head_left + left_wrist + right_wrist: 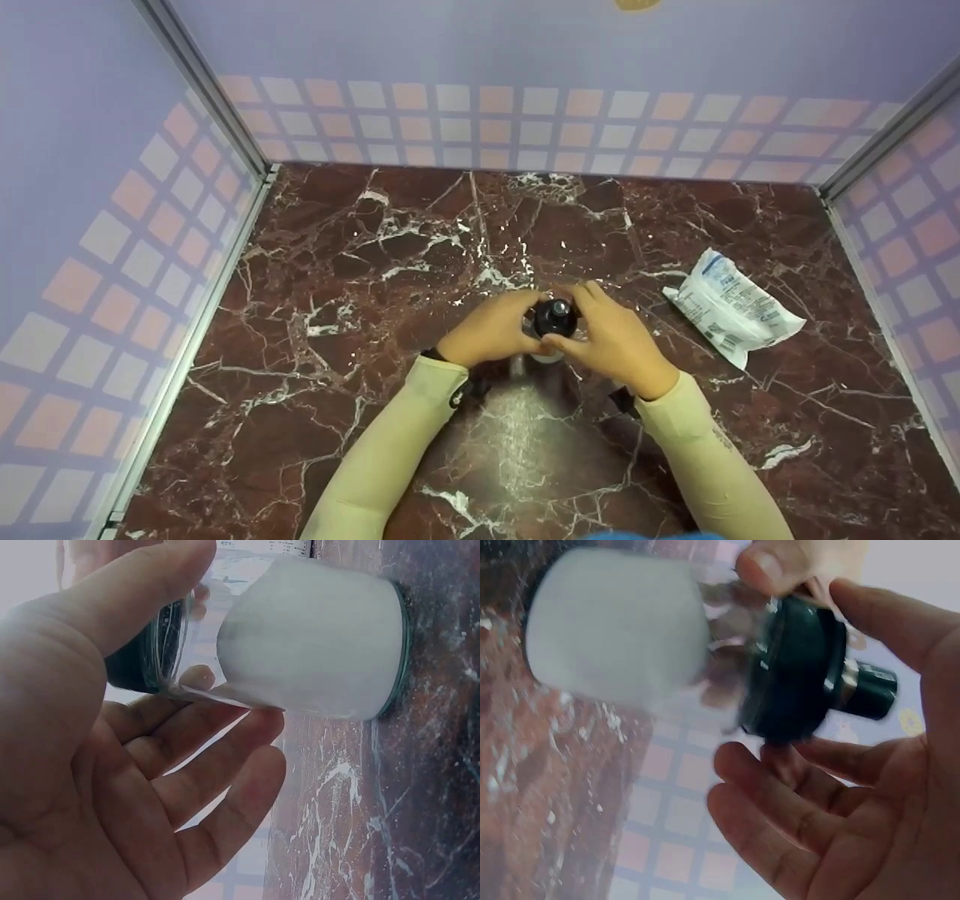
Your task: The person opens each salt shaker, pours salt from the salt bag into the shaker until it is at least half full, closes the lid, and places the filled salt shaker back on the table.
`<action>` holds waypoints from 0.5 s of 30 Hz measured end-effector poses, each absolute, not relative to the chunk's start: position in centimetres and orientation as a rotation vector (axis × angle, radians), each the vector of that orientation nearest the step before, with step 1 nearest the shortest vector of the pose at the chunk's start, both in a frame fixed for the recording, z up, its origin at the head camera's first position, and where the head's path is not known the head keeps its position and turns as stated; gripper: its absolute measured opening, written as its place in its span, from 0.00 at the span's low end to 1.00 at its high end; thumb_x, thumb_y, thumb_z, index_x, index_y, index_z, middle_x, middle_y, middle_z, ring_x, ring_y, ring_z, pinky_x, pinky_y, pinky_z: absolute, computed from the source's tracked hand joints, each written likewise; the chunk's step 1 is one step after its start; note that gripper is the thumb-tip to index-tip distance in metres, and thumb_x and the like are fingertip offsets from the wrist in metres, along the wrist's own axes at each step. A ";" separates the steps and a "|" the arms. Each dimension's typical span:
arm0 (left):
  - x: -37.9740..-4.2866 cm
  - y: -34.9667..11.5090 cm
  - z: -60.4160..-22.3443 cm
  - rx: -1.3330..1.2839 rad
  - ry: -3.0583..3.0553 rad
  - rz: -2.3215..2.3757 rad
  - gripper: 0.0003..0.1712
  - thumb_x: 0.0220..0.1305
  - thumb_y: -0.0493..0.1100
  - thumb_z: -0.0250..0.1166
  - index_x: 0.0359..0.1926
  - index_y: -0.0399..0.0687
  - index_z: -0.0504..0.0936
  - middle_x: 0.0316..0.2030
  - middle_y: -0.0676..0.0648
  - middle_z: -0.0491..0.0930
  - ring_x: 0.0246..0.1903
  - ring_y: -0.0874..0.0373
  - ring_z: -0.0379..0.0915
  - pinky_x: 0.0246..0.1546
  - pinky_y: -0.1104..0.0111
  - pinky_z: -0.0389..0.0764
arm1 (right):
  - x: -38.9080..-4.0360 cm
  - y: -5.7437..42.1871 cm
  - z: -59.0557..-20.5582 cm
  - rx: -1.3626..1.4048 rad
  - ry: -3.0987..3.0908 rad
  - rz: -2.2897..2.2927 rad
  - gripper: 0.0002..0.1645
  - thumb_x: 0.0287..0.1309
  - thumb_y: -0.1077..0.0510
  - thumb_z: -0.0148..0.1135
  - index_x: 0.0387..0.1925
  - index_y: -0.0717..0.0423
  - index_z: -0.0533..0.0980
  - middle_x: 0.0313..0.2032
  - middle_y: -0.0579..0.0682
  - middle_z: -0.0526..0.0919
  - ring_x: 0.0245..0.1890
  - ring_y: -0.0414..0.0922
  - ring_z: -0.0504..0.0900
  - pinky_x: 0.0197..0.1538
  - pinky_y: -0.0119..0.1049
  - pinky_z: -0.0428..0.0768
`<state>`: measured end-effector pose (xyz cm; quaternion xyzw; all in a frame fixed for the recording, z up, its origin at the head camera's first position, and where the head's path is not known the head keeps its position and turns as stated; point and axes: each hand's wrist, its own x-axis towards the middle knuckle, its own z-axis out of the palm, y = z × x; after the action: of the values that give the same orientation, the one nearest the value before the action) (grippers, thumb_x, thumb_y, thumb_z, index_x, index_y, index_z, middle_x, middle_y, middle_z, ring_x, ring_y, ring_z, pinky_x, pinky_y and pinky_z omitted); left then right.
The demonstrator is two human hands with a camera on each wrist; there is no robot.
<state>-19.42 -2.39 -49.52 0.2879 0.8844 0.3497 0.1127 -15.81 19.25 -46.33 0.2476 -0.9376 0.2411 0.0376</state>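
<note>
A clear glass jar, partly filled with white powder or fine grains, stands upright on the marble surface. On its top sits a black lid with a small knob. My left hand holds the jar near its neck, the thumb on one side and fingers on the other. Around the lid curls my right hand, thumb and fingers at its rim. The right wrist view is blurred at the lid, so its exact contact with the glass cannot be told.
A crumpled white packet with printed text lies to the right of the hands. White specks are scattered beyond the jar on the dark red marble tabletop. Checked lilac panels enclose the back and both sides.
</note>
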 end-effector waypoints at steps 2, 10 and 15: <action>-19.3 -2.3 -49.4 0.815 2.592 1.017 0.34 0.49 0.59 0.82 0.56 0.56 0.81 0.50 0.57 0.83 0.50 0.60 0.79 0.59 0.59 0.77 | -15.7 19.9 -45.9 0.723 -2.878 0.713 0.33 0.56 0.33 0.73 0.49 0.55 0.81 0.38 0.46 0.79 0.30 0.44 0.80 0.35 0.43 0.83; -19.1 -2.4 -49.2 0.790 2.601 1.010 0.39 0.48 0.58 0.83 0.60 0.53 0.79 0.54 0.54 0.83 0.54 0.57 0.79 0.62 0.58 0.75 | -15.9 20.6 -45.6 0.789 -2.880 0.965 0.38 0.57 0.48 0.77 0.62 0.62 0.73 0.55 0.56 0.81 0.54 0.52 0.81 0.61 0.50 0.79; -19.1 -2.3 -49.4 0.821 2.607 1.001 0.40 0.50 0.56 0.82 0.62 0.51 0.79 0.56 0.52 0.83 0.56 0.56 0.79 0.64 0.58 0.75 | -15.9 19.6 -46.2 0.931 -2.889 1.033 0.47 0.57 0.60 0.75 0.74 0.65 0.64 0.68 0.62 0.74 0.68 0.58 0.74 0.72 0.53 0.69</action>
<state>-19.07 -2.33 -49.41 0.2803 0.8896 0.3417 0.1152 -15.94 19.62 -46.20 0.2902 -0.9006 0.3220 -0.0321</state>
